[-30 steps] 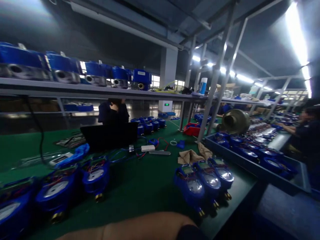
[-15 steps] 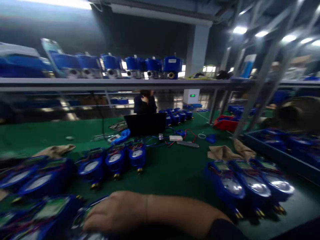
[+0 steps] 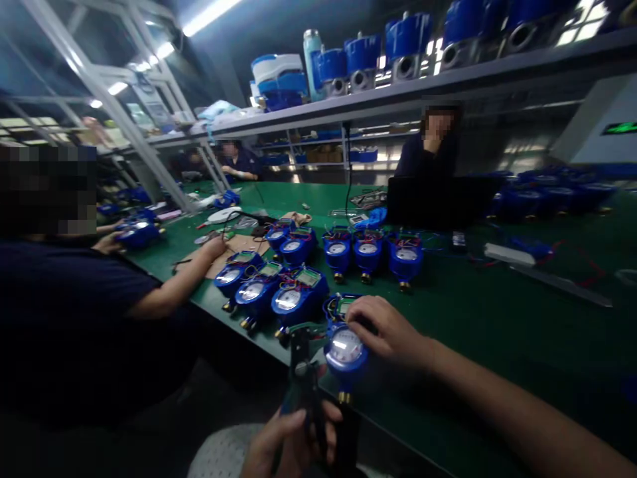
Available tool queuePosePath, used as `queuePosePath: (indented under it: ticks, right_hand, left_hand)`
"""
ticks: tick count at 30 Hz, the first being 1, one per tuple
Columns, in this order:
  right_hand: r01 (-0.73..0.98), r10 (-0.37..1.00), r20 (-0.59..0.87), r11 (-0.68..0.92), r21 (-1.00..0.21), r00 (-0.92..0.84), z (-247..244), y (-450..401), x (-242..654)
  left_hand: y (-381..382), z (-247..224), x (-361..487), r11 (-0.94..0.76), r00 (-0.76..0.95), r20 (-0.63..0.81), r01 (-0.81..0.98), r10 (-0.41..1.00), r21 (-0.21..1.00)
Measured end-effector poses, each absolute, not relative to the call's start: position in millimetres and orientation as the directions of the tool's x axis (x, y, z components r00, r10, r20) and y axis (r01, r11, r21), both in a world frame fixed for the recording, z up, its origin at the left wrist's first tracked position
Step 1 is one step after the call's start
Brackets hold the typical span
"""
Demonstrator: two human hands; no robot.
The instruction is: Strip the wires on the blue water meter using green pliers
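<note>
Meter (image 3: pixel 347 346) lies at near edge of green table (image 3: pixel 497 318), dial up, long axis toward person. Right hand (image 3: pixel 385 328) rests on meter's far side, fingers curled around body. Left hand (image 3: pixel 293 441) below table edge, closed on black pliers (image 3: pixel 302 378), tips just left of meter.

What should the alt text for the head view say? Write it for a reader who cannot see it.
The person's right hand rests on a blue water meter at the near edge of a green workbench, while the left hand holds a dark hand tool upright beside it. More blue meters sit in rows behind, and a co-worker in dark clothing sits to the left.
</note>
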State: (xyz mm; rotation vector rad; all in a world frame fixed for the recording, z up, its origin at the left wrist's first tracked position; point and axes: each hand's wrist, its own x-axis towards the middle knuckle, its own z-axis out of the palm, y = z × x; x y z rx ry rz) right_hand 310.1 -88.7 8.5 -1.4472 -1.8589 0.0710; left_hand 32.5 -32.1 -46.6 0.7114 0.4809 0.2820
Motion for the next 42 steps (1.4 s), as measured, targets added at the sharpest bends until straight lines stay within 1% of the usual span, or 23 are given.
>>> queuePosePath:
  ticks: [2, 4, 9, 15, 22, 26, 35, 38, 42]
  right_hand:
    - [0.78, 0.852, 0.521, 0.356, -0.514, -0.046, 5, -87, 309]
    - [0.773, 0.858, 0.513, 0.35, -0.529, -0.037, 2, -86, 308]
    - [0.779, 0.858, 0.51, 0.36, -0.513, -0.06, 2, -86, 308]
    - [0.776, 0.851, 0.517, 0.383, -0.501, -0.086, -2, -86, 311]
    - [0.764, 0.84, 0.54, 0.386, -0.517, -0.059, -3, -83, 312]
    - [0.763, 0.847, 0.529, 0.375, -0.526, -0.051, -3, -83, 312]
    - [0.763, 0.841, 0.539, 0.375, -0.526, -0.041, -3, -83, 312]
    - [0.76, 0.842, 0.538, 0.374, -0.531, -0.039, -4, -83, 313]
    - [0.763, 0.839, 0.542, 0.374, -0.528, -0.036, -6, -83, 313]
  left_hand:
    - [-31, -47, 34, 0.723, 0.872, -0.27, -0.129, 0.408, 0.678]
    - [-31, -41, 40, 0.696, 0.877, -0.217, -0.168, 0.429, 0.698]
    - [-36, -26, 51, 0.632, 0.889, -0.178, -0.147, 0.422, 0.761]
    - [-34, -28, 60, 0.622, 0.905, -0.167, -0.127, 0.392, 0.772]
    - [-33, -19, 64, 0.596, 0.889, -0.221, -0.07, 0.402, 0.8]
    - [-32, -22, 62, 0.562, 0.877, -0.222, -0.065, 0.427, 0.824]
    - [-30, -22, 64, 0.565, 0.88, -0.232, -0.049, 0.414, 0.823]
    - [-30, -24, 63, 0.559, 0.882, -0.216, -0.062, 0.418, 0.827]
    - [-30, -29, 63, 0.592, 0.881, -0.211, -0.093, 0.423, 0.8]
